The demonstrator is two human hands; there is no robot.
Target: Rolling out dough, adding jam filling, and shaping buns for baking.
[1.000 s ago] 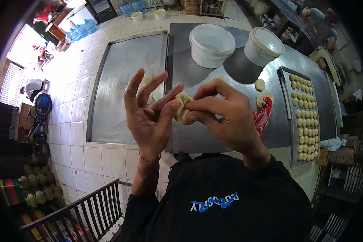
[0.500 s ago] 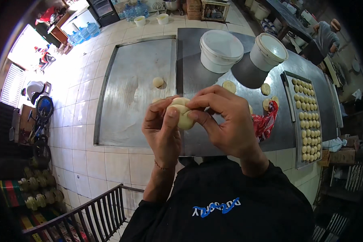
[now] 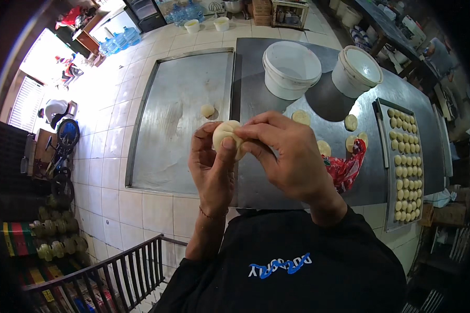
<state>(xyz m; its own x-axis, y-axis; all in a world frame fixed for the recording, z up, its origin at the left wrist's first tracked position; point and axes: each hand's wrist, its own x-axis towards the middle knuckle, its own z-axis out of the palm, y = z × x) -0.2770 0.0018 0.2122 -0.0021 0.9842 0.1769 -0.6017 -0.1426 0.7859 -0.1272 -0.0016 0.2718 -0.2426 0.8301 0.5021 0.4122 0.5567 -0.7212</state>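
A pale piece of dough [image 3: 225, 131] is gathered into folds between my two hands, above the seam of the tray and the table. My left hand [image 3: 211, 161] cups it, with the thumb pressed on its near side. Thumb and fingertips of my right hand [image 3: 287, 156] pinch its right edge. One dough ball [image 3: 208, 110] lies on the large metal tray [image 3: 164, 141] beyond my left hand. Past my right hand, flat dough rounds [image 3: 301, 117] are spread on the dark metal table [image 3: 256, 190], near a crumpled red plastic bag [image 3: 345, 169].
Two white buckets, one wide [image 3: 291, 68] and one lidded [image 3: 356, 72], stand at the table's far side. A long tray [image 3: 384, 214] with rows of small dough balls lies at the right. A dark railing [image 3: 136, 261] is near left. Another person [image 3: 437, 55] is at the far right.
The dough has turned a little in my hands, and its folds now face up more. My right fingertips have shifted along its edge. The whole view has tilted slightly.
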